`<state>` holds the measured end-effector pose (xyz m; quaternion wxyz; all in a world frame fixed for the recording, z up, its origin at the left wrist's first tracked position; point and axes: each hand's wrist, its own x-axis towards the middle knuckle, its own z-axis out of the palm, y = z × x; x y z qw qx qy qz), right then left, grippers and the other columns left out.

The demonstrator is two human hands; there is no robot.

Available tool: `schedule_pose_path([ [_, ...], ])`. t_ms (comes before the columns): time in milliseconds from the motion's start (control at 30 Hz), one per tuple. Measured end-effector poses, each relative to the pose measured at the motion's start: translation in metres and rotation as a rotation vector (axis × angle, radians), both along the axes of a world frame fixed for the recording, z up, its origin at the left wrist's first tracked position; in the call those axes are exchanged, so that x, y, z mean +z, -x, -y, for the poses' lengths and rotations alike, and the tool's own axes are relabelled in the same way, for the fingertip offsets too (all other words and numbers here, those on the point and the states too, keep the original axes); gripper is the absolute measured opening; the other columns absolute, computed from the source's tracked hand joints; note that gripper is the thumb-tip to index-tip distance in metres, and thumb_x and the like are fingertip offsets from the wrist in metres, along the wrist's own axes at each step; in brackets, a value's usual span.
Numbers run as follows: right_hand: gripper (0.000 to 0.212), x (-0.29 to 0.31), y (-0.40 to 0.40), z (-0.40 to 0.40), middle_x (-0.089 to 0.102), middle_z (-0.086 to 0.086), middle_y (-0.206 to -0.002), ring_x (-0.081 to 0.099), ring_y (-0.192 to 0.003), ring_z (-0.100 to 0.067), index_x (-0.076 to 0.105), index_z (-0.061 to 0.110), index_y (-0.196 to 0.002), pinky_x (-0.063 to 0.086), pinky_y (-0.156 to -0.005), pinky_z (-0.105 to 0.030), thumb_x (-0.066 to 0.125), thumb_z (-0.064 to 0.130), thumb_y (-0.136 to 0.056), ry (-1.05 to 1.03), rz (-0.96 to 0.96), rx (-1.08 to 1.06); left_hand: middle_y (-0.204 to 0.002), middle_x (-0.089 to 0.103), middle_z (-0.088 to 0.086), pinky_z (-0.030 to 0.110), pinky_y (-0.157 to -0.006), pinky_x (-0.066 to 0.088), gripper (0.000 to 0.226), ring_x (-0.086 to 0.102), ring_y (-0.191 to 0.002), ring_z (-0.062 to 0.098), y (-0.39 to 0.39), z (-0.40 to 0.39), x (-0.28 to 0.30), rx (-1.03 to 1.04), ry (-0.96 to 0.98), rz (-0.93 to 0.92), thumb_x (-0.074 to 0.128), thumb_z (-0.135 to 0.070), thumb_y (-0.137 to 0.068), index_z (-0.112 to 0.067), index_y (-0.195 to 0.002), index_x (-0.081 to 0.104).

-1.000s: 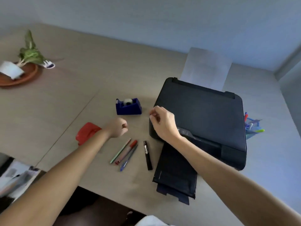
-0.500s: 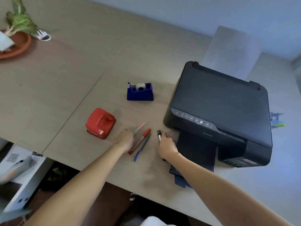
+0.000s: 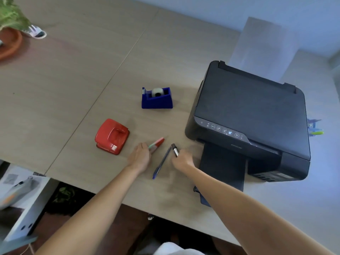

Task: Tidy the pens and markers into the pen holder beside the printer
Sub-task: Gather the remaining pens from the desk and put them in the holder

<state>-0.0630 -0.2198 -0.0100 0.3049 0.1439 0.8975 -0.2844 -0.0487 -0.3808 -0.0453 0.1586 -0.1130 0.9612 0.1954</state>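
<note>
A: Quick one. Your left hand (image 3: 138, 156) is curled round two markers, a green pen (image 3: 153, 145) and a red marker (image 3: 159, 141), caps poking out toward the printer (image 3: 252, 115). Your right hand (image 3: 183, 159) is clamped on the black marker (image 3: 174, 149), its silver-banded end sticking up and away from you.

B: And the loose one?

A: Blue pen (image 3: 161, 163) lies flat on the bench (image 3: 73, 80) between your two hands, long axis running from near you, up and right. Both hands sit just beside it; the right looks marginally nearer its top end, which nearly touches the black marker.

B: Where's it all going?

A: Pen holder (image 3: 315, 127) is on the far side of the printer, mostly hidden, only blue rim and a green pen tip showing. That's off your right, so I'd judge the right arm has the shorter route.

B: Surfaces?

A: Pens are slim smooth plastic, likely to roll. Bench is matte wood-grain laminate. Printer is a matte black box, its tray out toward you.
</note>
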Motion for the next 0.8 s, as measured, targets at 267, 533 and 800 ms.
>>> schedule_pose_path([
  [267, 0.038, -0.003, -0.004, 0.028, 0.064, -0.019, -0.117, 0.06, -0.11, -0.038, 0.06, 0.004, -0.111, 0.049, -0.086, -0.038, 0.054, 0.036, -0.091, -0.024, -0.043, -0.061, -0.123, 0.055, 0.018, 0.044, -0.087, 0.047, 0.027, 0.054, -0.116, 0.036, -0.007, 0.001, 0.001, -0.111, 0.149, 0.004, 0.043, -0.014, -0.097, -0.001, -0.118, 0.053],
  [533, 0.041, 0.0, -0.017, 0.046, 0.066, -0.01, -0.108, 0.065, -0.1, -0.033, 0.062, 0.01, -0.103, 0.046, -0.069, -0.033, 0.068, 0.042, -0.078, -0.025, -0.053, 0.103, -0.092, 0.066, 0.028, 0.041, -0.064, 0.047, 0.033, 0.065, -0.083, 0.042, -0.021, 0.03, 0.007, 0.204, -0.166, -0.104, 0.039, -0.023, -0.1, 0.006, -0.104, 0.053],
  [800, 0.037, 0.002, -0.013, 0.043, 0.058, -0.016, -0.124, 0.058, -0.115, -0.034, 0.053, 0.013, -0.127, 0.05, -0.091, -0.041, 0.045, 0.005, -0.092, -0.099, -0.027, 0.23, -0.067, 0.049, 0.007, 0.029, -0.046, 0.034, 0.022, 0.047, -0.052, 0.023, -0.024, 0.039, 0.041, 0.291, -0.423, -0.088, 0.032, -0.021, -0.103, -0.007, -0.088, 0.041],
])
